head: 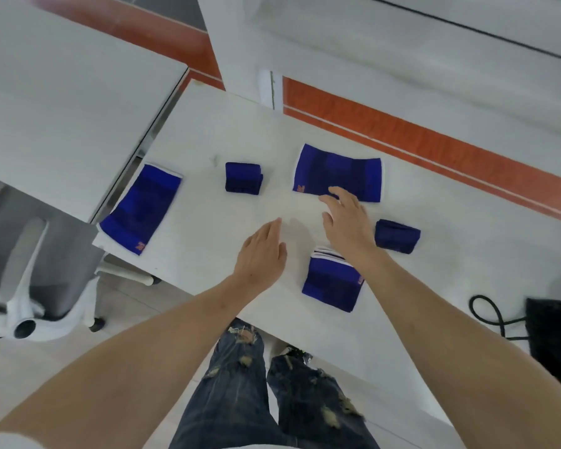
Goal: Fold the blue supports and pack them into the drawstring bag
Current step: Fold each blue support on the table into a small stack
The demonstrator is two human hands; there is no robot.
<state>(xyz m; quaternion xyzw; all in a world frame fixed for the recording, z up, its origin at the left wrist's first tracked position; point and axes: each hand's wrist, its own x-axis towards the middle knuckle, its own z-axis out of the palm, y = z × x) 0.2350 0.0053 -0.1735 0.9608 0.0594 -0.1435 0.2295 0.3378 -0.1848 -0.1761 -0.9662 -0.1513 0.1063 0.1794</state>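
White bench (208, 131). Five blue supports lie on it: one flat at the far right (337, 171), one flat at the left edge (141, 207), a small folded one (243, 178) between them, another small folded one (397, 235) at the right, and a folded stack (332, 283) near the front. Right hand (347, 218): fingers straight and spread, tips at the near edge of the far flat support, gripping nothing. Left hand (263, 251): fingers straight together, above bare bench, empty. Black drawstring bag (551, 332) at the right edge, cord looped beside it.
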